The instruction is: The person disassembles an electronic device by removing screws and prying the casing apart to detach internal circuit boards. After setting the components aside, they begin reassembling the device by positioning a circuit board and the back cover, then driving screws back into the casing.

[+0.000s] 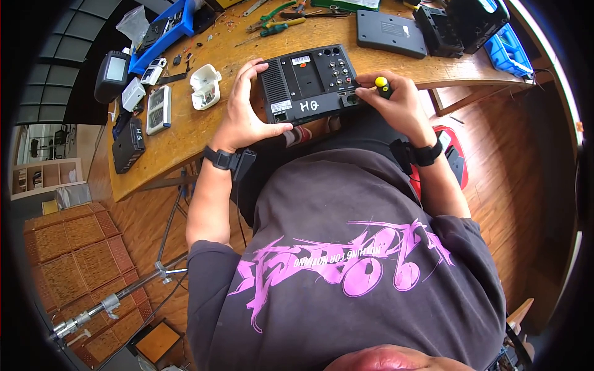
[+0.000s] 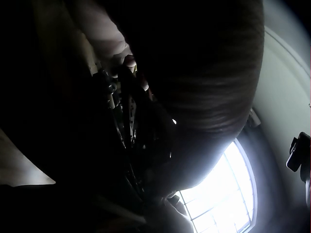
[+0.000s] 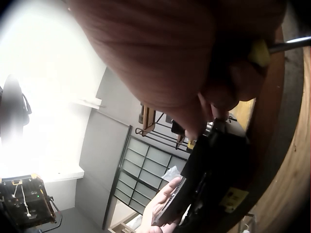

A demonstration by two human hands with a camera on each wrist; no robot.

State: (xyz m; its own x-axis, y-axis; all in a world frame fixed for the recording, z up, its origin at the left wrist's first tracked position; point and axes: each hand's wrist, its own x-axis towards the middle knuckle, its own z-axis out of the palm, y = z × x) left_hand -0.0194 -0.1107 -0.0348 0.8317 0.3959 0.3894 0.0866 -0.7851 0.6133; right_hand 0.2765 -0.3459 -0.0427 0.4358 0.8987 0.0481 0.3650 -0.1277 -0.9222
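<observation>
A black electronic box [image 1: 281,77], marked HQ in white, sits tilted at the table's front edge. Its back panel faces up, with vents, a label and several round connectors. My left hand [image 1: 238,120] grips its left side, fingers at the far edge and thumb along the near edge. At the right edge, my right hand [image 1: 402,110] pinches the box while holding a screwdriver [image 1: 382,83] with a yellow-and-black handle. The screwdriver's metal shaft [image 3: 291,44] points away from the box in the right wrist view. The left wrist view is mostly dark.
The wooden table [image 1: 232,55] carries pliers [image 1: 276,28] and other hand tools at the back. To the left are an open white case [image 1: 205,86], a blue tray [image 1: 164,37] and small devices. A black flat unit [image 1: 391,34] and a blue bin [image 1: 507,52] lie right.
</observation>
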